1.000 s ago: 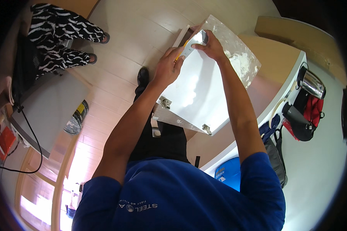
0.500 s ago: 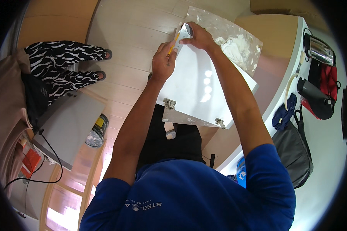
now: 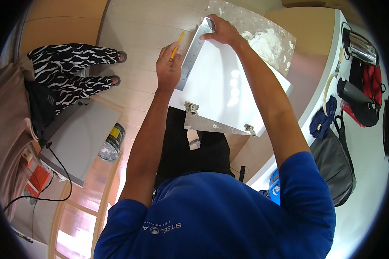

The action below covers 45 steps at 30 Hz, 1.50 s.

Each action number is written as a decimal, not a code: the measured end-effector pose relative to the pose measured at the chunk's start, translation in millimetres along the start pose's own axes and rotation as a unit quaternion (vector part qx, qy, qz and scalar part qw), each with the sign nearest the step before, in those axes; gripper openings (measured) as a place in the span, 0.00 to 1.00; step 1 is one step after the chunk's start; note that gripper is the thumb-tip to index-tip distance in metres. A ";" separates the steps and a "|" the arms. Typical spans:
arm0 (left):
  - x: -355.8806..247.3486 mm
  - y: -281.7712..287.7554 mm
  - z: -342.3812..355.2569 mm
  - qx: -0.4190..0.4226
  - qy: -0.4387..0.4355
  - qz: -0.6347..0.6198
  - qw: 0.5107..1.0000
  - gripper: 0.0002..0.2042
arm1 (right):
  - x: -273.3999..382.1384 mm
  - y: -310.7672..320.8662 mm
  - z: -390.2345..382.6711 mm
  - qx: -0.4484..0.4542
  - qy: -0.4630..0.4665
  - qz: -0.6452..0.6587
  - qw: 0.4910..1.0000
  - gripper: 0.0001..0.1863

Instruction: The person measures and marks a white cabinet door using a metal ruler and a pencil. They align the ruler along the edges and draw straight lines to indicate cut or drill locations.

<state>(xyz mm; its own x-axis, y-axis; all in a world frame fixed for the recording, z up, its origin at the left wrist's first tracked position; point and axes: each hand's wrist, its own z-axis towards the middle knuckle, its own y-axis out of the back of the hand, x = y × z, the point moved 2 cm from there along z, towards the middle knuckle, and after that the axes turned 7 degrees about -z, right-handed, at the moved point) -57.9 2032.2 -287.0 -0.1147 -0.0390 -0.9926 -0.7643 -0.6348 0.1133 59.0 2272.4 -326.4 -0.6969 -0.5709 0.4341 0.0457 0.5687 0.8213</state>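
Note:
A yellow pencil [image 3: 174, 52] is gripped in my left hand [image 3: 167, 69], just off the left edge of a glossy white panel [image 3: 220, 82]. Along that edge lies the metal blade of a try square [image 3: 190, 64]. My right hand [image 3: 222, 31] closes round the square's dark-ended handle at the panel's far corner, with the thumb on the metal. Two metal hinges, one on the left [image 3: 192, 108] and one on the right [image 3: 249, 129], are fixed along the panel's near edge.
Under the panel is a stained board [image 3: 268, 43] with white smears. To the right, a counter carries a kettle [image 3: 361, 49], a cap and a grey bag [image 3: 335, 164]. A paint bucket [image 3: 112, 142] stands left, near another person's patterned trousers [image 3: 73, 58].
My left hand has moved left, off the try square, with the pencil, so the whole blade shows. My right hand keeps hold of the square at the same corner.

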 end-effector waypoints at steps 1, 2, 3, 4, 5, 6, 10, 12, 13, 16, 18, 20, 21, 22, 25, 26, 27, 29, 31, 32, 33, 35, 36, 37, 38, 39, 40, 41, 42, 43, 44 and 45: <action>2.5 2.9 -3.2 0.000 0.002 -0.008 1.000 0.14 | -1.0 -1.3 1.0 -0.001 0.000 -0.001 1.000 0.48; 3.3 6.4 -6.2 0.002 0.009 -0.004 1.000 0.14 | -0.3 -2.2 1.8 -0.001 0.001 -0.002 1.000 0.48; 3.6 10.1 -10.6 0.004 0.016 -0.001 1.000 0.14 | -0.6 -2.6 2.0 0.004 -0.002 0.001 1.000 0.49; 3.8 13.6 -15.0 0.006 0.023 0.003 1.000 0.14 | -1.4 -2.2 2.3 0.010 -0.005 0.005 1.000 0.49; 5.4 17.5 -19.8 0.005 0.032 -0.007 0.999 0.14 | -1.8 -2.7 3.5 0.015 -0.007 0.008 1.000 0.49; 6.8 21.1 -24.9 0.004 0.042 -0.018 0.999 0.14 | -2.3 -2.8 3.9 0.014 -0.004 0.009 1.000 0.50; 10.3 34.7 -42.1 0.006 0.073 -0.011 0.997 0.14 | -5.5 -2.9 3.5 0.016 -0.004 0.012 1.000 0.52; 13.2 40.9 -51.1 -0.005 0.090 -0.021 0.996 0.14 | -1.7 -1.6 3.7 0.017 -0.008 0.014 1.000 0.51; 14.8 43.8 -55.2 -0.012 0.098 -0.027 0.995 0.14 | 0.2 -1.3 3.0 0.015 -0.009 0.015 1.000 0.51; 19.4 51.0 -64.5 -0.010 0.093 -0.015 0.995 0.14 | -1.5 -2.2 3.6 0.014 -0.006 0.028 1.000 0.50; 17.2 54.4 -69.9 -0.013 0.121 -0.028 0.992 0.14 | 0.1 -1.8 3.3 0.017 -0.007 0.029 0.999 0.51; 18.0 56.9 -72.8 -0.013 0.130 -0.030 0.991 0.14 | -1.3 -1.9 3.7 0.022 -0.014 0.021 0.999 0.51; 19.5 57.7 -74.0 -0.011 0.125 -0.025 0.992 0.14 | -2.0 -3.3 4.0 0.013 -0.008 0.014 1.000 0.51; 21.0 58.6 -75.1 -0.009 0.120 -0.021 0.993 0.14 | -2.2 -5.4 4.1 0.003 -0.003 0.007 1.000 0.51; 19.4 57.7 -78.4 -0.015 0.128 -0.025 0.991 0.14 | -6.7 -5.6 5.8 0.003 0.005 0.013 1.000 0.51; 21.7 58.2 -80.0 -0.012 0.134 -0.022 0.991 0.15 | -5.7 -4.8 6.8 0.008 0.008 0.021 1.000 0.52; 23.9 58.3 -81.7 -0.010 0.140 -0.019 0.990 0.16 | -4.5 -4.3 7.6 0.013 0.008 0.018 1.000 0.52; 27.6 58.7 -85.2 0.000 0.141 -0.011 0.990 0.17 | -3.2 -3.6 7.9 0.022 0.007 0.012 1.000 0.51; 30.5 59.7 -88.3 0.015 0.130 -0.001 0.991 0.17 | -1.7 -3.9 6.9 0.012 0.005 0.006 1.000 0.51; 30.8 58.7 -89.6 0.015 0.135 -0.016 0.991 0.17 | -0.9 -4.0 6.6 0.007 0.005 0.003 1.000 0.51; 30.9 56.9 -91.3 0.015 0.140 -0.032 0.990 0.17 | -0.8 -3.8 6.5 0.011 0.003 0.003 1.000 0.51; 28.4 54.2 -92.9 0.014 0.158 -0.050 0.986 0.17 | -1.6 -3.2 6.5 0.017 -0.002 0.004 1.000 0.51; 25.7 53.4 -92.6 0.013 0.171 -0.052 0.984 0.17 | -2.3 -3.3 6.5 0.018 -0.002 0.009 1.000 0.51; 23.3 52.6 -91.8 0.011 0.184 -0.055 0.981 0.17 | -2.9 -3.3 6.6 0.020 -0.003 0.015 1.000 0.51; 22.7 52.3 -91.9 0.011 0.181 -0.054 0.982 0.17 | -2.8 -3.2 6.9 0.022 -0.003 0.020 1.000 0.51; 22.2 52.1 -91.8 0.010 0.179 -0.053 0.982 0.17 | -2.8 -3.3 6.5 0.021 -0.005 0.020 1.000 0.51; 21.7 51.8 -91.8 0.009 0.176 -0.052 0.983 0.17 | -2.7 -3.7 5.7 0.020 -0.007 0.020 1.000 0.51; 20.0 51.2 -89.2 0.014 0.162 -0.034 0.986 0.17 | -2.3 -3.3 6.2 0.017 -0.009 0.019 1.000 0.51; 18.4 50.6 -86.4 0.019 0.148 -0.017 0.989 0.17 | -1.4 -4.0 5.9 0.013 -0.011 0.015 1.000 0.51; 16.9 49.7 -83.4 0.024 0.133 0.000 0.991 0.16 | 0.1 -5.7 4.8 0.009 -0.013 0.011 1.000 0.51; 12.2 45.8 -77.7 0.022 0.120 -0.011 0.992 0.16 | -1.4 -7.2 4.2 0.004 -0.016 0.006 1.000 0.51; 7.9 40.1 -71.4 0.019 0.107 -0.022 0.994 0.15 | -3.0 -7.7 4.7 0.000 -0.013 0.004 1.000 0.50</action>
<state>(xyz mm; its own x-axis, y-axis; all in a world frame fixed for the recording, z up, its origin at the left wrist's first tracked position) -44.1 1951.3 -293.4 0.0537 -0.1773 -0.9827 -0.7897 -0.6098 0.0669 57.4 2272.5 -335.8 -0.7150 -0.5507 0.4307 0.0511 0.5732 0.8178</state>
